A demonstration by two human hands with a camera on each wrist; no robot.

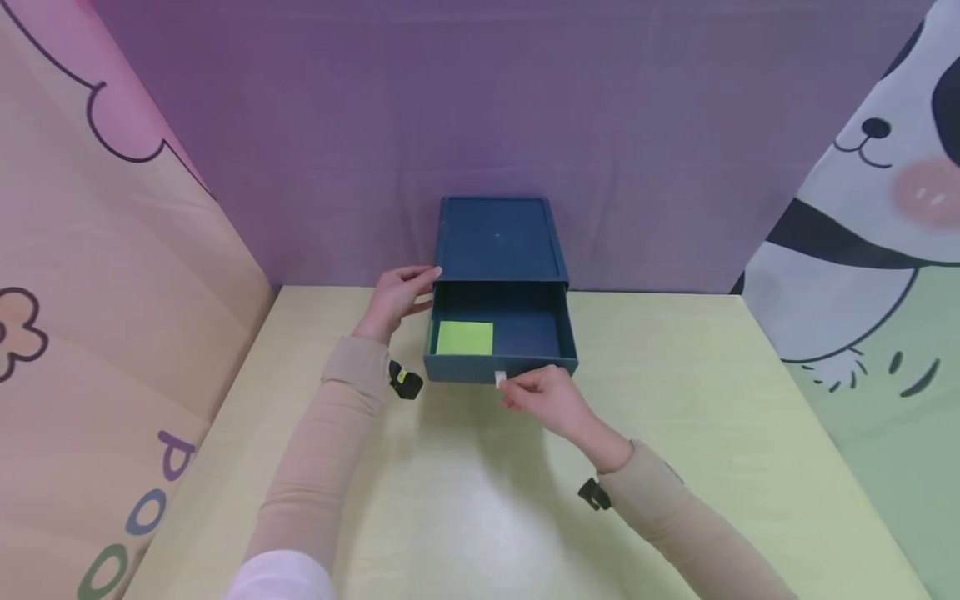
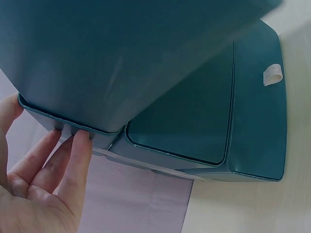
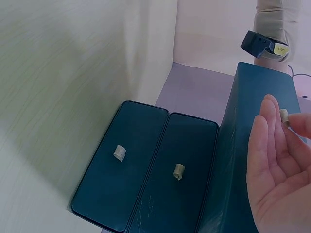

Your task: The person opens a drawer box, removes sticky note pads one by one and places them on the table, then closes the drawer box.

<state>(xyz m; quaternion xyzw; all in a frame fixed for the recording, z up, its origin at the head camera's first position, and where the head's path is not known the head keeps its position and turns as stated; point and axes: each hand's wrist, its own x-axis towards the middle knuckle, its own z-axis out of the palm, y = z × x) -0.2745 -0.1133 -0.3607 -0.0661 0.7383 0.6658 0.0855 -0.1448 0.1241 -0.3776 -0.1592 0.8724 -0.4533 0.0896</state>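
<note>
A dark blue drawer cabinet point(image 1: 497, 237) stands against the back wall, with its top drawer point(image 1: 528, 333) pulled out toward me. Inside that drawer, at the front left, lies a bright green square of paper point(image 1: 465, 337). My right hand point(image 1: 547, 400) pinches the white pull tab point(image 1: 500, 378) on the drawer front between thumb and fingers. My left hand point(image 1: 397, 300) touches the cabinet's left side near the top front corner. In the left wrist view, its fingertips point(image 2: 81, 138) press on the side wall, and the thumb lies at the top edge.
Two lower drawers, a middle one point(image 3: 170, 194) and a bottom one point(image 3: 104, 189), sit closed below, each with a white tab. The cabinet rests on a pale yellow table point(image 1: 480, 500). A purple backdrop point(image 1: 487, 100) rises right behind it, with printed curtains at both sides.
</note>
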